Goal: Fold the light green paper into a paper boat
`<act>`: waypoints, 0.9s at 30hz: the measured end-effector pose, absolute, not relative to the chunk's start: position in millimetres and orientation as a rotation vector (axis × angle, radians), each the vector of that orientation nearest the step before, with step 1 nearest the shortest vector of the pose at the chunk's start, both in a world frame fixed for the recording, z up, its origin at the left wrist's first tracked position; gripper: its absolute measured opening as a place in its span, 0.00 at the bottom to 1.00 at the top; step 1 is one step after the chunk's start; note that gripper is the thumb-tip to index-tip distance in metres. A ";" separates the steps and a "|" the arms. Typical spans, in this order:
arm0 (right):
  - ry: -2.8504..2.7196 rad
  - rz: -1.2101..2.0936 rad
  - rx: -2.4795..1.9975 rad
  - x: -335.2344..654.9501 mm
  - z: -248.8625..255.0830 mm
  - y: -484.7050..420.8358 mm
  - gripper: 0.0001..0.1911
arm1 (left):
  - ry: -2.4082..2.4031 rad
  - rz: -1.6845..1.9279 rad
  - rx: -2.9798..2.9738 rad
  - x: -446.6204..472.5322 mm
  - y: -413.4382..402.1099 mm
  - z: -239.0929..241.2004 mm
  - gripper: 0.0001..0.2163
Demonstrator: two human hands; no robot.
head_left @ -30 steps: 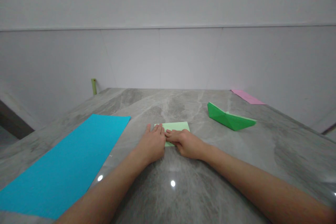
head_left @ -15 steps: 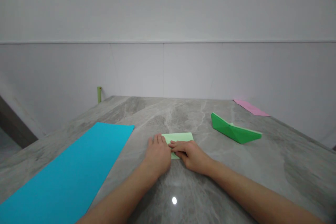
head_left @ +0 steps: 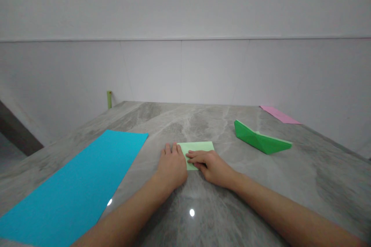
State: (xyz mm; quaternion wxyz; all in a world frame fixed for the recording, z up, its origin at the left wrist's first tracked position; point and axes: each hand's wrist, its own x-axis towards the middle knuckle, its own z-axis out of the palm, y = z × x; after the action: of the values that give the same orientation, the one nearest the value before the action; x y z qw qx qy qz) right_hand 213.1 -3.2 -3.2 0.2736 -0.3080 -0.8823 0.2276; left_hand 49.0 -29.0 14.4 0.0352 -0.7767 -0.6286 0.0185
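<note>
A small pale green sheet of paper (head_left: 199, 146) lies flat on the grey marbled table (head_left: 185, 123). My left hand (head_left: 173, 164) rests flat over its left side, fingers stretched forward and a little apart. Across the paper's middle and right part lies my right hand (head_left: 213, 166), its fingers stretched out to the left and touching the sheet. Both hands cover much of the paper, so any folds beneath them are hidden. To the right of my hands stands a folded green paper boat (head_left: 262, 139).
A large blue sheet (head_left: 81, 185) lies along the left side of the table. At the far right edge is a pink sheet (head_left: 279, 115). A green post-like object (head_left: 109, 99) shows beyond the far left corner, before the white wall (head_left: 203, 69).
The camera view has tilted slightly downward. My left hand has shifted slightly left, and a bit more of the green paper shows between my hands.
</note>
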 end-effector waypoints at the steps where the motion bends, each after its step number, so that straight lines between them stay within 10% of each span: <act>1: -2.371 0.615 -0.833 213.1 -3.3 -3.0 0.18 | -1.937 0.049 -2.388 48.3 -28.9 14.0 0.27; 27: -1.997 0.864 -1.009 179.0 27.0 12.2 0.25 | -1.922 0.031 -2.435 41.5 -27.6 14.3 0.25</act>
State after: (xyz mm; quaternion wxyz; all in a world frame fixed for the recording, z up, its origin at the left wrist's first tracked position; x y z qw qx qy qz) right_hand 179.0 12.2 27.0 0.3631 -0.3919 -0.7758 0.3357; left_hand 41.5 -27.6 14.3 0.0197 -0.7848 -0.6194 0.0100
